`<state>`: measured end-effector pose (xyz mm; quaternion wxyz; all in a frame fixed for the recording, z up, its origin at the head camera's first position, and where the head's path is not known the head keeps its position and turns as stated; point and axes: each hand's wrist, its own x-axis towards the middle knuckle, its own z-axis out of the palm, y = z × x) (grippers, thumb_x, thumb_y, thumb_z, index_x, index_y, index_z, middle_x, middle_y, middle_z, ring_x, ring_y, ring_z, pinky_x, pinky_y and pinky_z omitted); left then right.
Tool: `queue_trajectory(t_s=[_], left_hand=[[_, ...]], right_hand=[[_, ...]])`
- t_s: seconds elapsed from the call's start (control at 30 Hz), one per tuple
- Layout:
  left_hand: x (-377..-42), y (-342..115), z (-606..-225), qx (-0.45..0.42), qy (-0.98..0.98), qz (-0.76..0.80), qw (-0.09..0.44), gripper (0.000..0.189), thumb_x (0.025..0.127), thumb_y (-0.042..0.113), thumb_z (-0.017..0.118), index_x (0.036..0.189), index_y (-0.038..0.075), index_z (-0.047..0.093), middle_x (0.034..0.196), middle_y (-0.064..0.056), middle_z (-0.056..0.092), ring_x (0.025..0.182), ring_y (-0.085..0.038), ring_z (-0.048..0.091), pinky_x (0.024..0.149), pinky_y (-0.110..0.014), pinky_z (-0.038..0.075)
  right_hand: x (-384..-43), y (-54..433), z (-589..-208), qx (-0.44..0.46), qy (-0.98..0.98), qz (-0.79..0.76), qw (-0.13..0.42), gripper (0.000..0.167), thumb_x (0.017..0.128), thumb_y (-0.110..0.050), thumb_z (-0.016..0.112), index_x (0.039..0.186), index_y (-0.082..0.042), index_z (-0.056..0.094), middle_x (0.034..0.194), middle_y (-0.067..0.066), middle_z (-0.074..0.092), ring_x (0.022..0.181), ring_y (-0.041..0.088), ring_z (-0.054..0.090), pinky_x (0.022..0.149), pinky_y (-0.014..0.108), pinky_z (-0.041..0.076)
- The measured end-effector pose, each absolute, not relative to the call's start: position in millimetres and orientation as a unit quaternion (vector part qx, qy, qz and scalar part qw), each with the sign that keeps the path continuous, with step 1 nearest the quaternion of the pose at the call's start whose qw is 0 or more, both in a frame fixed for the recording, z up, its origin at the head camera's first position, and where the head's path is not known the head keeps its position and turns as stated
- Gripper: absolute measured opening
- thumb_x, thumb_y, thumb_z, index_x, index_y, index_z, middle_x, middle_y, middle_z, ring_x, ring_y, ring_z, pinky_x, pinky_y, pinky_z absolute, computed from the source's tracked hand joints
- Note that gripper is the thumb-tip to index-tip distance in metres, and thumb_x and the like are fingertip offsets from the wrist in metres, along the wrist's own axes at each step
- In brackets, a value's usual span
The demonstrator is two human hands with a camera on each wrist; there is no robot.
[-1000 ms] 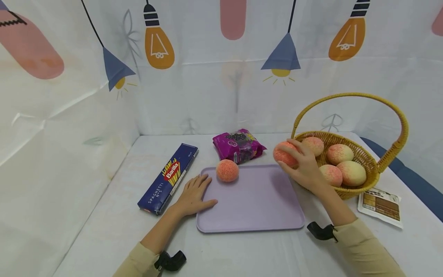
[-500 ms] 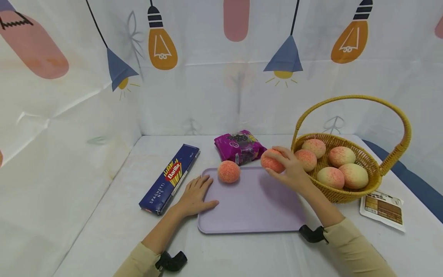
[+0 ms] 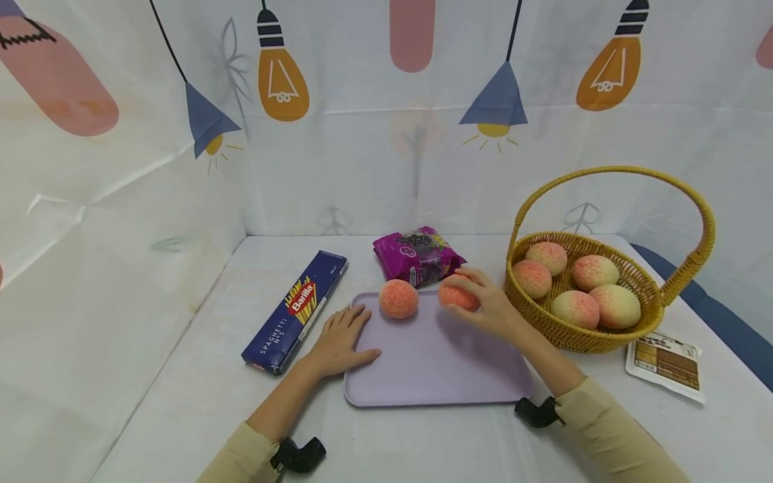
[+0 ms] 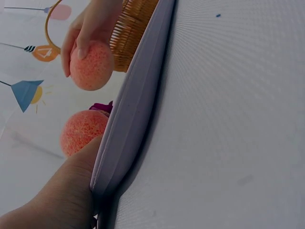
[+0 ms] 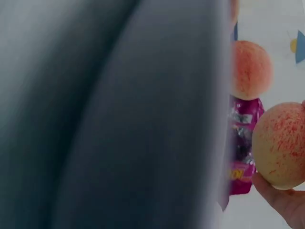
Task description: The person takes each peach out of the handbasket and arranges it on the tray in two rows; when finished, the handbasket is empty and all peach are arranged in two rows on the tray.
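My right hand (image 3: 492, 310) holds a pink-red peach (image 3: 455, 293) between thumb and fingers, above the back right of a lilac tray (image 3: 435, 369). In the right wrist view this peach (image 5: 281, 145) shows a pale yellow lower side. A second peach (image 3: 398, 299) sits at the tray's back left. My left hand (image 3: 341, 343) lies at the tray's left edge with its fingers spread. In the left wrist view its thumb (image 4: 71, 179) lies along the tray rim (image 4: 128, 114).
A wicker basket (image 3: 582, 341) with several peaches stands at the right, its tall handle arching up. A flat packet (image 3: 664, 365) lies beside it. Behind the tray is a purple bag (image 3: 419, 256). A blue spaghetti box (image 3: 296, 312) lies left of the tray.
My right hand has moved left and slightly down with the peach, away from the basket to over the tray. The left hand stays at the tray's edge.
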<state>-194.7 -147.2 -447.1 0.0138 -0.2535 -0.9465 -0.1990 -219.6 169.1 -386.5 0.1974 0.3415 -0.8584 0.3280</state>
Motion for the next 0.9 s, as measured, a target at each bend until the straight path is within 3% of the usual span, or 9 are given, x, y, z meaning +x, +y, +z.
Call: queue_trajectory(t_s=[0.4,0.9], left_hand=[[-196,-148,-449,-0.255,-0.947,-0.192,0.017,0.084,0.080,0.058,0.056,0.142,0.007,0.033,0.147,-0.013,0.026,0.134,-0.036,0.018,0.106,-0.051,0.012],[-195,-148,-449,-0.253,-0.947,-0.196,0.014,0.084,0.080,0.058,0.055,0.142,0.007,0.032,0.147,-0.013,0.025,0.134,-0.036,0.017,0.106,-0.051,0.011]], right_hand=[[-220,149,-397,0.310,-0.887,0.320,0.120,0.045,0.078,-0.031,0.073,0.119,-0.018,0.060,0.123,0.014,0.050,0.106,0.035,0.053,0.081,0.049,0.047],[-220,146,-401,0.304,-0.902,0.299,0.074,0.041,0.087,-0.027,0.061,0.124,-0.011,0.056,0.124,0.017,0.048,0.107,0.036,0.051,0.085,0.052,0.043]])
